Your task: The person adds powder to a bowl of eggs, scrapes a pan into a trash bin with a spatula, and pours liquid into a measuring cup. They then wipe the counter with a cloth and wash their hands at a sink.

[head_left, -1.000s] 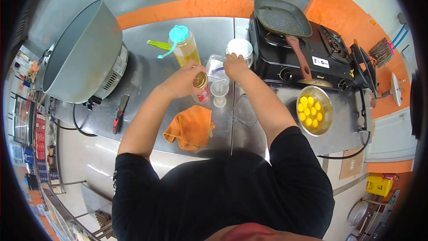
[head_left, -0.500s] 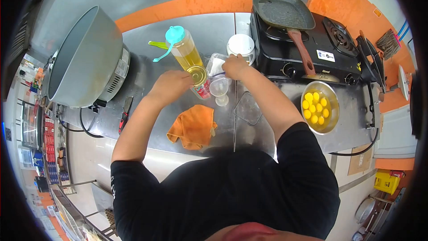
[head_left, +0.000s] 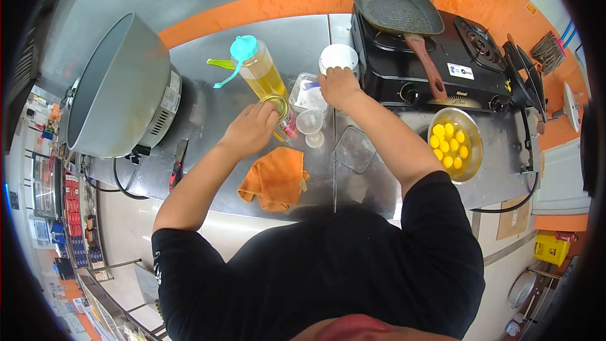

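My left hand [head_left: 252, 127] is closed at the gold-rimmed top of a can [head_left: 289, 125] with a red printed label. Curled fingers of my right hand [head_left: 341, 88] meet at a slim purple utensil [head_left: 312, 86], whose far end lies over a clear plastic container [head_left: 299, 93] with white contents. Just behind that hand sits a round white jar or device [head_left: 339, 56]. Two small clear plastic cups, one a larger cup [head_left: 309, 121], stand between my hands. A squeeze bottle [head_left: 260, 71] of yellow liquid with a turquoise cap rises behind the can.
An orange cloth [head_left: 274, 180] and a clear lid [head_left: 353, 149] lie in front. At right are a gas stove [head_left: 404, 69] with a square pan [head_left: 398, 9] and a metal bowl [head_left: 475, 167] of egg yolks. A large grey pot-like appliance [head_left: 120, 95] and red-handled knife [head_left: 177, 167] are left.
My right hand has shifted slightly right and away from me, and the purple utensil now lies farther back over the container. My left hand has closed in on the can's top.
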{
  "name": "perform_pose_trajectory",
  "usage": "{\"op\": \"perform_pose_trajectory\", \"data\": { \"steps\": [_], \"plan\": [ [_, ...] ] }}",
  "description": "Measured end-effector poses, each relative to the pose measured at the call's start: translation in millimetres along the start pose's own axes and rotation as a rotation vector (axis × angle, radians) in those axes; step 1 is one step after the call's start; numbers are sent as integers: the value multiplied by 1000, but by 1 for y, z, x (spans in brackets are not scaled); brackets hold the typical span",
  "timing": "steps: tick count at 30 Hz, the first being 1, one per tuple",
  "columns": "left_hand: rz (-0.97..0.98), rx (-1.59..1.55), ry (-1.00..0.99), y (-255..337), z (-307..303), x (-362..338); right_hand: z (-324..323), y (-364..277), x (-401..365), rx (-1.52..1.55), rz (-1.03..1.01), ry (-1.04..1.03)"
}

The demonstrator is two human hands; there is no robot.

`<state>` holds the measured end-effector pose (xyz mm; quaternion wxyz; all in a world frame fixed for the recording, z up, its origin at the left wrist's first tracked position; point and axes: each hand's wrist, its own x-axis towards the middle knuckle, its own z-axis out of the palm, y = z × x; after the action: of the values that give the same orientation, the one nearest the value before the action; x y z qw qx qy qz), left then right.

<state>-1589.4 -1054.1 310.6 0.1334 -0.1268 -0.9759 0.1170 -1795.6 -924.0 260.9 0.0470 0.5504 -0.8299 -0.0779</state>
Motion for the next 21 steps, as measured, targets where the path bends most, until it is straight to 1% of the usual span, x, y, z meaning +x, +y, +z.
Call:
{"op": "perform_pose_trajectory", "data": {
  "steps": [1, 4, 5, 6, 7, 8, 9, 10, 11, 12, 13, 14, 15, 16, 17, 19, 20, 21],
  "plan": [
    [-2, 0, 1, -1, -2, 1, 1, -1, 0, -3, 39, 6],
    [15, 19, 47, -2, -11, 4, 8, -3, 7, -6, 42, -15],
    [-122, -156, 99, -2, -14, 4, 11, -4, 8, -4, 45, -13],
    [-260, -330, 150, -1, -17, 3, 11, -5, 7, 4, 44, 47],
    [-260, -328, 151, -1, -21, 1, 11, -6, 7, 11, 40, 107],
    [-367, -427, 266, 1, -25, -2, 13, -7, 9, 10, 36, 109],
    [-475, -525, 381, 2, -28, -9, 17, -8, 11, 11, 17, 167],
    [-481, -522, 382, 4, -23, -22, 22, -9, 13, 13, -2, 225],
    [-695, -768, 392, 6, -9, -43, 27, -11, 15, 12, -8, 226],
    [-908, -1017, 398, 11, 5, -61, 34, -12, 15, 22, -67, 260],
    [-991, -1177, 478, 21, 18, -75, 38, -12, 15, 29, -127, 292],
    [-1075, -1341, 561, 33, 29, -88, 40, -13, 12, 24, -138, 288],
    [-1086, -1346, 573, 44, 39, -102, 41, -13, 10, 93, -185, 296],
    [-1246, -1442, 559, 54, 46, -118, 42, -14, 8, 162, -235, 302],
    [-1409, -1537, 544, 61, 51, -132, 42, -14, 8, 156, -253, 293],
    [-1467, -1571, 541, 74, 46, -150, 40, -15, 10, 308, -176, 126],
    [-1506, -1598, 526, 79, 44, -158, 40, -15, 11, 299, -194, 116],
    [-1525, -1607, 539, 82, 45, -166, 41, -14, 13, 440, -140, 71]
  ]
}}
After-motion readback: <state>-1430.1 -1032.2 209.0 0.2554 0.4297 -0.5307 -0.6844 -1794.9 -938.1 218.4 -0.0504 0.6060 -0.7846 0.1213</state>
